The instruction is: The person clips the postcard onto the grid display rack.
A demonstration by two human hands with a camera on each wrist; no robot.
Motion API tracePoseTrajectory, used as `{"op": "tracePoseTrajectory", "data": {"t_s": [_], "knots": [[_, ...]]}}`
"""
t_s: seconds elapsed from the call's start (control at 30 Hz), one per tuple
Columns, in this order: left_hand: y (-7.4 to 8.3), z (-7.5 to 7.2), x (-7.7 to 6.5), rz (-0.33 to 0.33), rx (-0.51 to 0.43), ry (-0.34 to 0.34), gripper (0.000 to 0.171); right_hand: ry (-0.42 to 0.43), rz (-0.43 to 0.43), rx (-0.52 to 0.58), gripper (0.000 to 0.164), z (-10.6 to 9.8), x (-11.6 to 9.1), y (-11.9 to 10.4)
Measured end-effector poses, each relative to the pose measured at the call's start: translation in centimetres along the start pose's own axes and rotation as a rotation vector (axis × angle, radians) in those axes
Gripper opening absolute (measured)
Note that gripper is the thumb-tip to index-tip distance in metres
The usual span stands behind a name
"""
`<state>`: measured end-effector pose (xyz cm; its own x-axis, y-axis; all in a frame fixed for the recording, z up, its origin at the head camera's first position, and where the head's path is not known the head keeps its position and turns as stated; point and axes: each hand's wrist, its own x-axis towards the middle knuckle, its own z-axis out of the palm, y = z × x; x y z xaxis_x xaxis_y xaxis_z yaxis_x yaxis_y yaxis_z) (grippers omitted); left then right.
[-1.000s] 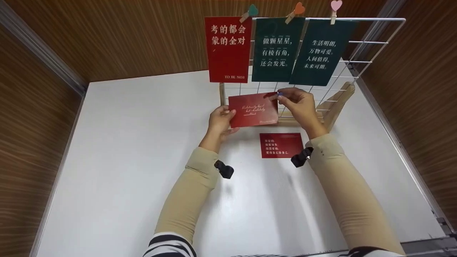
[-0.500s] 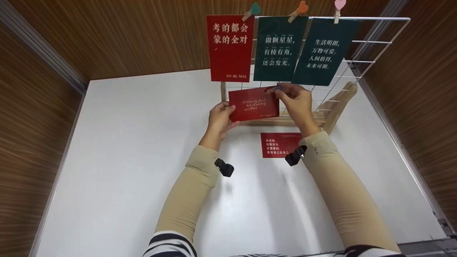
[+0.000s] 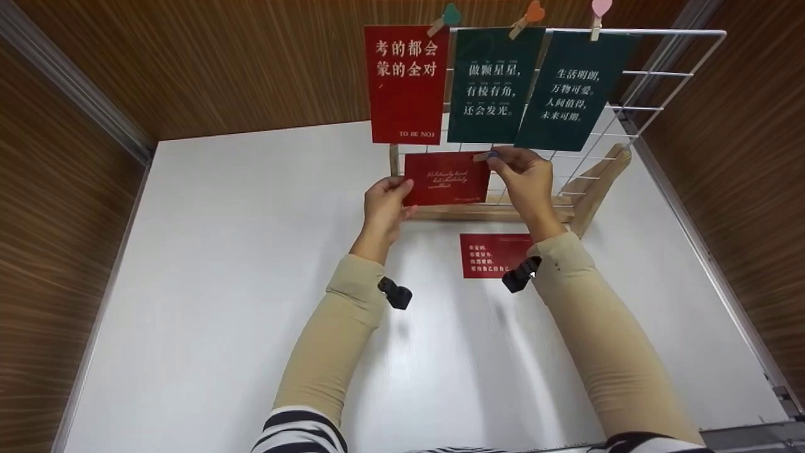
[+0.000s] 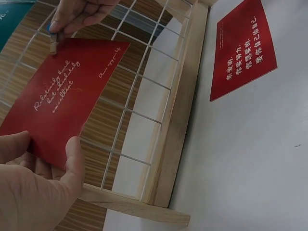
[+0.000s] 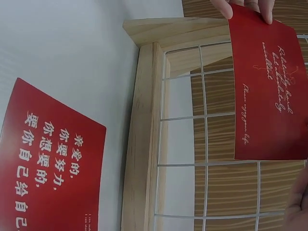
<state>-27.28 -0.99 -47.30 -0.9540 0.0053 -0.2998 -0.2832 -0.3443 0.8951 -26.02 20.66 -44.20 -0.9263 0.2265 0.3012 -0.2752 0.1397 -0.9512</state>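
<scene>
My left hand (image 3: 385, 207) grips the left end of a red card (image 3: 445, 182) with cursive white writing, thumb in front and fingers behind. The card is held up before the wire grid, below the hanging cards. At its upper right corner my right hand (image 3: 527, 182) pinches a small wooden clothespin (image 3: 482, 156) with a blue end. In the left wrist view the clothespin (image 4: 53, 44) sits over the card's top edge. Whether it also bites a grid wire cannot be told.
A white wire grid (image 3: 660, 74) stands on a wooden base (image 3: 478, 212). Along its top hang a red card (image 3: 406, 88) and two green cards (image 3: 495, 82), held by heart-topped clothespins (image 3: 600, 12). Another red card (image 3: 494, 255) lies on the white table (image 3: 239, 264) in front.
Both hands have raised the red card toward the grid and levelled it. The clothespin has moved up with the card's corner. The hanging cards have stayed on the grid.
</scene>
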Motion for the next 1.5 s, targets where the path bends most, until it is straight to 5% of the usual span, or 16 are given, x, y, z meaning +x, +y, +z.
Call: {"op": "tracePoseTrajectory", "data": {"t_s": [0.3, 0.5, 0.8, 1.13, 1.5], "knots": [[-0.4, 0.1, 0.3, 0.025, -0.020, 0.041, 0.013, -0.004, 0.090, -0.006, 0.018, 0.6, 0.2, -0.2], [-0.5, 0.1, 0.5, 0.016, -0.037, 0.042, 0.012, 0.046, 0.044, 0.011, 0.016, 1.0, 1.0, 1.6], [-0.4, 0.1, 0.6, -0.008, -0.109, 0.040, 0.008, 0.064, -0.041, 0.024, 0.011, 2.1, 0.3, -0.9], [-0.5, -0.2, 0.7, -0.015, -0.104, 0.037, 0.011, 0.053, 0.015, 0.118, 0.011, 2.9, 0.3, -0.9], [-0.6, -0.2, 1.0, -0.005, -0.125, 0.031, 0.010, 0.040, -0.057, 0.086, 0.012, 3.5, 0.2, -0.7]]}}
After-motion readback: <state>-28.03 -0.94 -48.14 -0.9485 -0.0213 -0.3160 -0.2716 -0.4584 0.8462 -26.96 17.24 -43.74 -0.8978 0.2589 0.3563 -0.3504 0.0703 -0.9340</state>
